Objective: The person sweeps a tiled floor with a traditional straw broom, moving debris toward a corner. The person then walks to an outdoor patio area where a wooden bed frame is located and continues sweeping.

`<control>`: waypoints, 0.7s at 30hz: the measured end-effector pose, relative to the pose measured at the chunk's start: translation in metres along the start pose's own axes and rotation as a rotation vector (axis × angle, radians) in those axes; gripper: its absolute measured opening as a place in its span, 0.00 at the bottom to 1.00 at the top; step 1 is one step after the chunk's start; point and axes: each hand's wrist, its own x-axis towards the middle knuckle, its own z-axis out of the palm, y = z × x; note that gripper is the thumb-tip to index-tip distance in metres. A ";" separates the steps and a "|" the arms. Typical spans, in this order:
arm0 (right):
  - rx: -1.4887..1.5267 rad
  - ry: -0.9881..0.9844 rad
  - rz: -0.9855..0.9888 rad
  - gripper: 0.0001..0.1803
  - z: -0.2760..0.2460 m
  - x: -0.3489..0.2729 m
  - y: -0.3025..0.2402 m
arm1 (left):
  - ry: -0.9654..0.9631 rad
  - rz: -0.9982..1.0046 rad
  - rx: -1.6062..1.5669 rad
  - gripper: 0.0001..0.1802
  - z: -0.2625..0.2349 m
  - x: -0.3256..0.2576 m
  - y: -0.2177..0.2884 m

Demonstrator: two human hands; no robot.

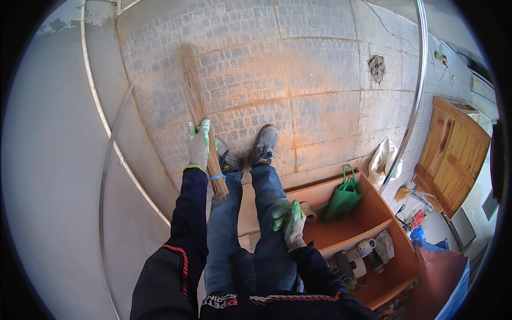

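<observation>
A long broom of thin brown twigs (195, 96) slants across the tiled floor, its butt end bound with a blue band. My left hand (199, 143), in a white and green work glove, is wrapped round the broom above that band. The broom's far tip is smeared by motion over the floor. My right hand (291, 223), gloved the same way, is beside my right thigh with its fingers loosely apart and nothing in them. Dusty dark shoes (264, 143) stand just beyond the broom's near end.
Orange-brown dust (256, 74) streaks the tiles (314, 58). An orange shelf unit (341, 234) at my right holds a green bag (344, 198), a mug (366, 246) and rolls. A metal pole (421, 69) stands at right, a wooden piece of furniture (453, 149) beyond. Pipes (96, 96) line the left wall.
</observation>
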 end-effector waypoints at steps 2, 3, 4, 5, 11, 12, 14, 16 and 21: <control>0.022 -0.004 0.008 0.37 -0.002 0.000 0.004 | -0.019 -0.017 -0.032 0.25 0.007 0.026 0.013; 0.039 -0.011 0.018 0.37 -0.003 0.000 0.004 | -0.014 -0.066 -0.011 0.23 0.016 0.037 0.018; 0.055 -0.001 0.014 0.37 -0.003 -0.001 0.005 | -0.156 0.004 0.074 0.24 0.032 0.034 0.008; 0.021 -0.013 0.006 0.37 -0.002 0.000 0.004 | -0.284 0.003 0.189 0.25 0.055 0.026 -0.006; 0.078 -0.042 0.005 0.36 0.002 -0.002 -0.007 | -0.415 -0.006 0.553 0.46 0.085 -0.047 -0.057; 0.056 -0.028 0.004 0.36 0.001 -0.003 -0.007 | -0.387 -0.013 0.472 0.49 0.073 -0.053 -0.054; 0.040 -0.008 0.000 0.35 0.000 -0.004 -0.004 | -0.225 0.000 0.259 0.51 0.040 -0.045 -0.037; 0.048 0.022 -0.006 0.34 -0.002 -0.005 0.001 | -0.034 0.100 0.114 0.37 0.013 -0.019 -0.013; 0.033 0.041 -0.025 0.35 -0.002 -0.003 0.008 | -0.028 -0.012 0.162 0.21 0.017 0.058 0.035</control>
